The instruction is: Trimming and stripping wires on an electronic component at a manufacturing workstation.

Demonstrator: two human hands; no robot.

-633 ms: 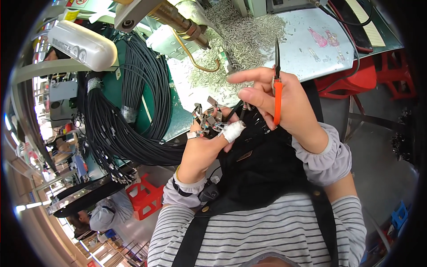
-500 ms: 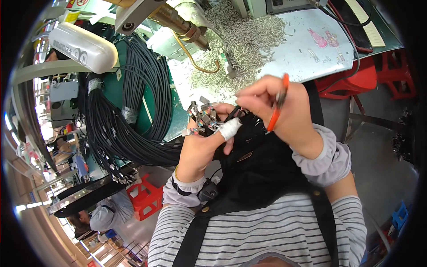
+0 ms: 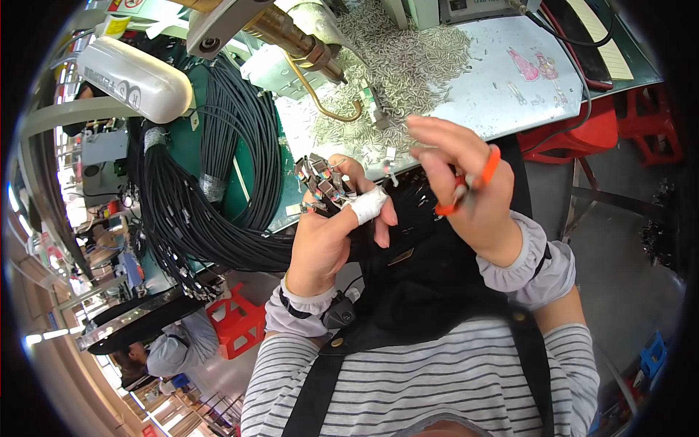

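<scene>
My left hand, its thumb wrapped in white tape, is closed around a bundle of cable ends with metal connectors. Thin coloured wires show among the connectors. One separate cable end with a small pale connector stands between my hands, at the table's near edge. To its right, my right hand is raised with thumb and fingers apart. An orange-handled tool, perhaps small snips, is held across its palm; the tool's working end is hidden. My right fingertips touch no cable.
Thick coils of black cable lie at the left. Small metal pieces cover much of the white work surface. A machine with a brass nozzle and bent copper tube overhangs it. Red stools stand nearby; another person sits at lower left.
My right hand has moved away from the bundle to the right, and its fingers have spread. The orange-handled tool has turned in the palm. The left hand has tilted slightly, and one cable end stands apart.
</scene>
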